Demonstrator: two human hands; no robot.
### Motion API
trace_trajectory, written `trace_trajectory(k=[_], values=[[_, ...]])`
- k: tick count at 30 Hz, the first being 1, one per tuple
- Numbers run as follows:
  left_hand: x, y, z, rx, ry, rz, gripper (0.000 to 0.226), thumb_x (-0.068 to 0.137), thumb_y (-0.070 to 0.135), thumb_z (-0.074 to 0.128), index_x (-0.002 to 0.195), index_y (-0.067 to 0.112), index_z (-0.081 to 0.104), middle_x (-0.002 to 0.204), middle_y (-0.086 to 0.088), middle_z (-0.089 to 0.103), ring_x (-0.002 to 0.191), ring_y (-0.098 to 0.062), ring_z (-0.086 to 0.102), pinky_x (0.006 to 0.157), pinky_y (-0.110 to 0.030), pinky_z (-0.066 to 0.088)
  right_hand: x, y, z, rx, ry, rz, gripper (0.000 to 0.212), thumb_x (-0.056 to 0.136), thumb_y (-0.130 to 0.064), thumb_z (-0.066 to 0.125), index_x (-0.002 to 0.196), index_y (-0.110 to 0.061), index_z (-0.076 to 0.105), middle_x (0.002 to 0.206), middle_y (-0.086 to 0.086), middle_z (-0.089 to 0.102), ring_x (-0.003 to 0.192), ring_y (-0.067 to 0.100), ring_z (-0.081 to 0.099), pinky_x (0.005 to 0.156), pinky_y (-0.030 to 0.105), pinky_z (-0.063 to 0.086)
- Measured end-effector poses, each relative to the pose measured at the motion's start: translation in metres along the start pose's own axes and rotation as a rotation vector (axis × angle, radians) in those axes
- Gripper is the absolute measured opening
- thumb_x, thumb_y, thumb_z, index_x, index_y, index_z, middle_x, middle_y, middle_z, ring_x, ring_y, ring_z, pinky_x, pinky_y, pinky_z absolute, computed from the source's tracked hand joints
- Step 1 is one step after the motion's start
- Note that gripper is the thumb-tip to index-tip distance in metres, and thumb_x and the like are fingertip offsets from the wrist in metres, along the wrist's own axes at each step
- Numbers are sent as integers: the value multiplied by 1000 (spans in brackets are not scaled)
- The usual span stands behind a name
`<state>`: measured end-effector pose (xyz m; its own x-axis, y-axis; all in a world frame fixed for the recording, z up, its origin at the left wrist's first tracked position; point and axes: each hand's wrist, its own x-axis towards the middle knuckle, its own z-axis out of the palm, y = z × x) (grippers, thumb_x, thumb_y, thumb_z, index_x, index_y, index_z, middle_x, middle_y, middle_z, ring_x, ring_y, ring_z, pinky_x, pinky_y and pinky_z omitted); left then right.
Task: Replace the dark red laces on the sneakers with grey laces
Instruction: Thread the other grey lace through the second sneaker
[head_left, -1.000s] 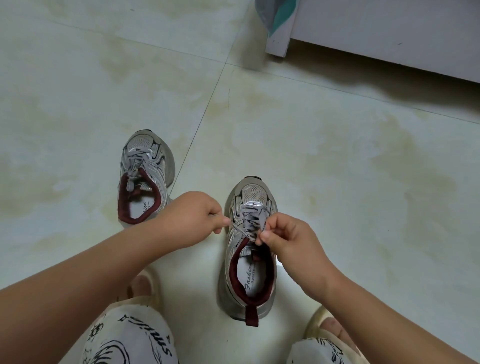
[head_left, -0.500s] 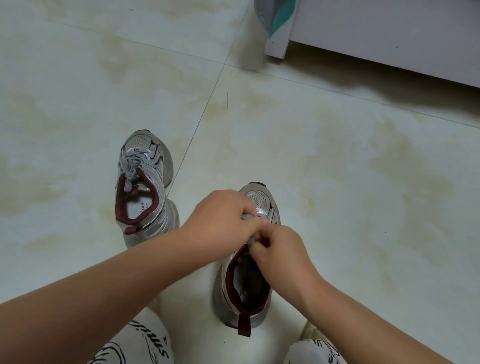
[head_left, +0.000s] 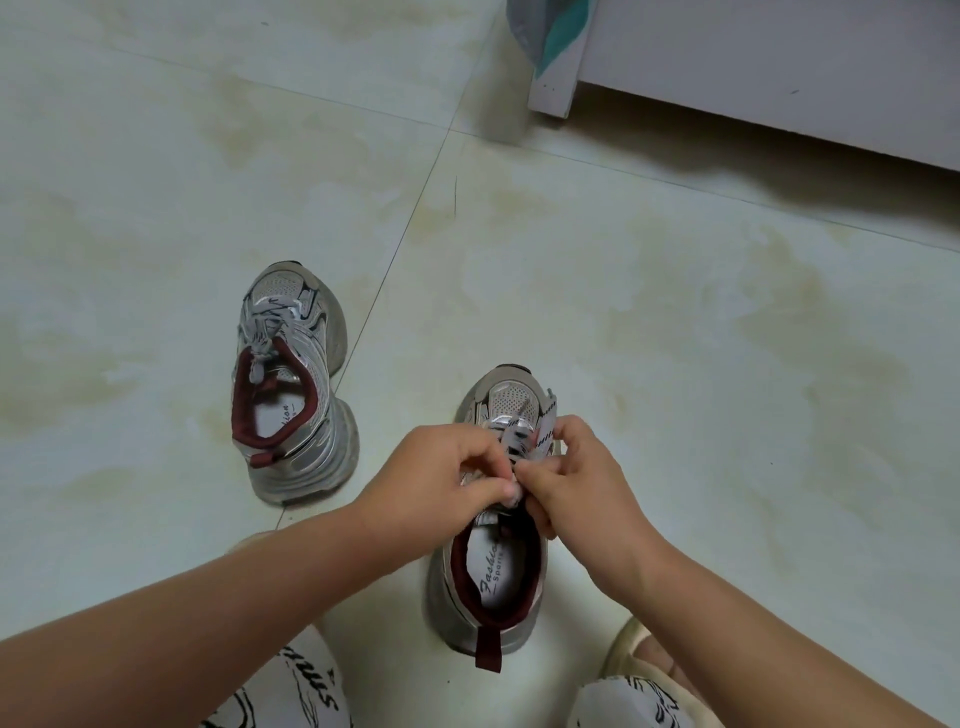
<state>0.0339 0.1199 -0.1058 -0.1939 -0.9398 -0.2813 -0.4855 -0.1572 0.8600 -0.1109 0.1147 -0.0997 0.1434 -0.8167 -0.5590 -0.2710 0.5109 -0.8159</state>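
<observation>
Two grey sneakers with dark red collars stand on the tiled floor. The right sneaker (head_left: 491, 587) is right in front of me, laced with a grey lace (head_left: 522, 441). My left hand (head_left: 441, 475) pinches the lace at the top of the tongue. My right hand (head_left: 576, 478) grips the other end, whose tip sticks up past my fingers. My two hands touch over the upper eyelets and hide the knot area. The left sneaker (head_left: 291, 384) stands apart to the left, with its own grey lace tied.
A white cabinet base (head_left: 753, 78) runs along the upper right, with a grey and teal cloth (head_left: 545, 31) hanging at its corner. My knees in patterned white trousers (head_left: 291, 691) and a cream slipper (head_left: 639, 660) frame the bottom edge.
My hands came together over the right sneaker's tongue, then parted slightly. The lace tip now stands up beside my right hand. The left sneaker has not moved.
</observation>
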Motion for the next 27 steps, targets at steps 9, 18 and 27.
trace_trajectory(k=[9, 18, 27], values=[[9, -4, -1, 36, -24, -20, 24, 66, 14, 81, 59, 31, 64, 72, 9, 53, 70, -3, 52, 73, -19, 41, 4, -1, -3, -43, -52, -18, 27, 90, -1, 50, 114, -13, 42, 58, -1, 53, 45, 5, 45, 50, 20, 35], [3, -7, 7, -109, 73, -138, 24, 83, 5, 62, 66, 21, 54, 56, 9, 55, 52, 0, 47, 53, -10, 36, -2, -2, -4, 66, -76, 26, 35, 82, 5, 57, 102, -20, 42, 62, -3, 57, 48, 7, 46, 51, 20, 38], [-10, -8, 15, -30, 110, -1, 23, 84, 2, 58, 82, 21, 71, 56, 26, 57, 57, 7, 52, 59, -6, 36, -2, 2, 1, 62, -12, -15, 28, 80, 5, 61, 86, -16, 45, 62, 1, 57, 56, 13, 48, 60, 25, 41]])
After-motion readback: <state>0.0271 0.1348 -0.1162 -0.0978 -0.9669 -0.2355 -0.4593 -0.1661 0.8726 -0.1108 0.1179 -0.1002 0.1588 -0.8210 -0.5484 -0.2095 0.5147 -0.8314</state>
